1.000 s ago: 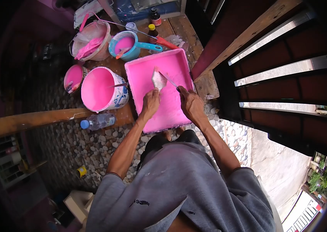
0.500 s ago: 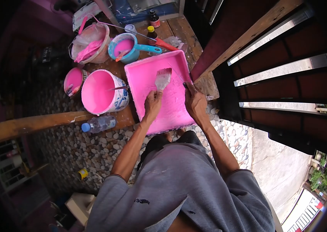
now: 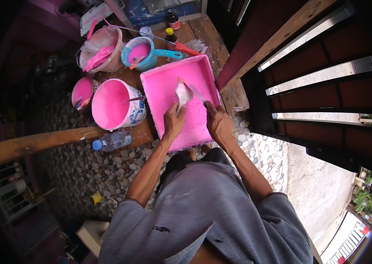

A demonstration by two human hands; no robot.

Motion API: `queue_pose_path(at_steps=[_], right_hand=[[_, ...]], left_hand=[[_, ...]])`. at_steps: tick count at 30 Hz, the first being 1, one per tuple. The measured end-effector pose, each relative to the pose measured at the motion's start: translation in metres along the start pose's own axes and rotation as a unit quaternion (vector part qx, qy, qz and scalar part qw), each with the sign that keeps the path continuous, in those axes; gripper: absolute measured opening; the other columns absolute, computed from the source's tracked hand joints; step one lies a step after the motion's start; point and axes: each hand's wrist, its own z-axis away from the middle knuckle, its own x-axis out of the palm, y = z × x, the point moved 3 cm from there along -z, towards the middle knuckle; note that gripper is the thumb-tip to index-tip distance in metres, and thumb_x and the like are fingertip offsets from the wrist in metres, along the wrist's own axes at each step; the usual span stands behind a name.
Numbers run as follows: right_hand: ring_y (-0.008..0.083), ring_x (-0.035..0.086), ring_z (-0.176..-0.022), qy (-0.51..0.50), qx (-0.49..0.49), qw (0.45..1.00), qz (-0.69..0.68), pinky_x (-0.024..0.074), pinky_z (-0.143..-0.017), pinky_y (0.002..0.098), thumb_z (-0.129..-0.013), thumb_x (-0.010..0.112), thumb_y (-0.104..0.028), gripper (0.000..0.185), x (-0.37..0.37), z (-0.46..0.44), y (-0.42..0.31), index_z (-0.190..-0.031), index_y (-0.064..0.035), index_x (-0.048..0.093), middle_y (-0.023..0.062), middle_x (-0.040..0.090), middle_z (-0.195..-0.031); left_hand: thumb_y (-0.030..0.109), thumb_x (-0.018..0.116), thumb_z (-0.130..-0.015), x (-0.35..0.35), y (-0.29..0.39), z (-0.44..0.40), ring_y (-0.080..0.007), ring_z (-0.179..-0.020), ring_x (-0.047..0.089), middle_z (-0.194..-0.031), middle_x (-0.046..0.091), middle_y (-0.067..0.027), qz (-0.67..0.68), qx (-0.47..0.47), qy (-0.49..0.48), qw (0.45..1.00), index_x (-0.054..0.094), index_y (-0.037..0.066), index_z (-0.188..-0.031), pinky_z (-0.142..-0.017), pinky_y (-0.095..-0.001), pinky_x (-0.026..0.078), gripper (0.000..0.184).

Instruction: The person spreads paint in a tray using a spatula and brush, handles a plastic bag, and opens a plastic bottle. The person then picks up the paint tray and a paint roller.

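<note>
My left hand (image 3: 174, 120) grips a flat paintbrush (image 3: 183, 94), its bristles pointing away from me, over a pink-coated tray (image 3: 194, 127). In my right hand (image 3: 219, 125) is a knife (image 3: 196, 93) with a thin blade and dark handle. The blade slants up and left, with its tip close to the brush's bristle end; whether they touch I cannot tell. Left of the tray stands a white bucket (image 3: 138, 110), pink inside, with a blade-like tool across its rim. A blue dipper (image 3: 150, 61) holding pink paint sits beyond it.
A bucket with pink cloth (image 3: 102, 57), a small pink tub (image 3: 82, 90) and two dark bottles (image 3: 173, 21) stand at the back. A plastic water bottle (image 3: 114, 141) lies left. A wooden post (image 3: 278, 39) and dark slatted gate (image 3: 326, 101) rise at the right.
The brush has turned from broad side to narrower side. My right hand has moved slightly left and down, bringing the knife blade nearer to the brush.
</note>
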Motion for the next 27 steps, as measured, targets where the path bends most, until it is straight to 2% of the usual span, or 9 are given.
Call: queue_pose_path(at_steps=[5, 7, 11, 13, 17, 19, 20, 23, 27], right_hand=[[0.0393, 0.06, -0.069, -0.014, 0.006, 1.0, -0.007, 0.0468, -0.06, 0.0484, -0.087, 0.052, -0.017, 0.027, 0.012, -0.041, 0.01, -0.112, -0.0118, 0.061, 0.0221, 0.06, -0.076], [0.0388, 0.06, -0.067, 0.085, -0.017, 0.996, 0.014, 0.0468, -0.06, 0.048, -0.086, 0.053, -0.017, 0.025, 0.019, -0.046, 0.02, -0.109, -0.0116, 0.063, 0.0209, 0.061, -0.072], [0.0397, 0.06, -0.07, 0.069, 0.01, 0.997, -0.042, 0.0477, -0.061, 0.0469, -0.086, 0.053, -0.015, 0.026, -0.006, -0.027, 0.006, -0.11, -0.0114, 0.062, 0.0217, 0.061, -0.08], [0.0401, 0.061, -0.071, 0.053, 0.019, 0.997, -0.046, 0.0483, -0.062, 0.0458, -0.086, 0.053, -0.013, 0.027, -0.015, -0.009, -0.012, -0.112, -0.0111, 0.061, 0.0227, 0.061, -0.085], [0.0413, 0.061, -0.073, 0.03, 0.018, 0.999, 0.036, 0.0489, -0.063, 0.0447, -0.086, 0.052, -0.012, 0.026, -0.006, 0.002, -0.009, -0.11, -0.0079, 0.062, 0.0249, 0.061, -0.089], [0.0418, 0.061, -0.075, 0.063, 0.038, 0.997, -0.032, 0.0488, -0.064, 0.0455, -0.086, 0.052, -0.012, 0.027, -0.012, -0.001, 0.003, -0.111, -0.0059, 0.062, 0.0259, 0.061, -0.089], [0.0411, 0.061, -0.079, 0.068, 0.012, 0.995, -0.072, 0.0491, -0.068, 0.0443, -0.086, 0.052, -0.01, 0.027, -0.017, -0.002, 0.003, -0.11, -0.0031, 0.061, 0.0254, 0.062, -0.09], [0.0383, 0.063, -0.086, 0.055, -0.026, 0.991, -0.118, 0.0496, -0.074, 0.0409, -0.084, 0.052, -0.006, 0.026, -0.02, 0.004, 0.018, -0.108, 0.002, 0.06, 0.0231, 0.063, -0.093], [0.0365, 0.063, -0.085, 0.016, -0.057, 0.994, -0.093, 0.0498, -0.073, 0.0402, -0.083, 0.053, -0.004, 0.026, -0.008, 0.03, 0.031, -0.108, 0.0024, 0.059, 0.0216, 0.063, -0.094]], left_hand=[[0.023, 0.055, -0.091, 0.002, -0.005, 0.002, -0.0112, -0.051, 0.051, -0.065, 0.055, -0.004, -0.002, 0.019, 0.01, 1.0, 0.06, 0.0, -0.091, -0.048, -0.0287, 0.041, 0.024], [0.026, 0.055, -0.09, -0.001, -0.007, 0.001, -0.0128, -0.053, 0.051, -0.061, 0.052, -0.005, -0.036, -0.003, 0.018, 0.999, 0.061, 0.0, -0.088, -0.051, -0.0314, 0.042, 0.027], [0.027, 0.055, -0.09, -0.008, 0.006, 0.006, -0.016, -0.056, 0.053, -0.059, 0.053, -0.0075, -0.041, -0.048, 0.031, 0.997, 0.063, 0.0, -0.089, -0.055, -0.0347, 0.042, 0.029], [0.028, 0.055, -0.089, -0.008, 0.016, 0.008, -0.0186, -0.059, 0.055, -0.064, 0.058, -0.01, -0.07, -0.042, 0.069, 0.994, 0.063, 0.0, -0.094, -0.059, -0.0363, 0.044, 0.03], [0.026, 0.057, -0.088, -0.001, 0.01, 0.026, -0.0196, -0.06, 0.056, -0.072, 0.062, -0.0107, -0.049, -0.006, 0.11, 0.993, 0.064, 0.001, -0.098, -0.06, -0.0346, 0.045, 0.028], [0.022, 0.06, -0.085, -0.001, 0.0, 0.042, -0.0296, -0.073, 0.061, -0.08, 0.062, -0.0159, -0.062, 0.001, 0.104, 0.993, 0.062, 0.001, -0.099, -0.066, -0.0388, 0.046, 0.025], [0.022, 0.062, -0.083, -0.002, -0.005, 0.051, -0.0312, -0.076, 0.06, -0.084, 0.062, -0.0172, -0.055, -0.01, 0.096, 0.994, 0.061, 0.001, -0.099, -0.067, -0.0398, 0.046, 0.027], [0.023, 0.063, -0.083, -0.016, -0.005, 0.085, -0.0325, -0.075, 0.06, -0.082, 0.061, -0.0163, -0.088, 0.0, 0.093, 0.992, 0.061, 0.0, -0.096, -0.068, -0.0407, 0.046, 0.026], [0.02, 0.066, -0.08, -0.032, -0.023, 0.128, -0.0331, -0.076, 0.059, -0.084, 0.06, -0.0149, -0.125, 0.015, 0.1, 0.987, 0.059, 0.002, -0.095, -0.067, -0.041, 0.045, 0.025]])
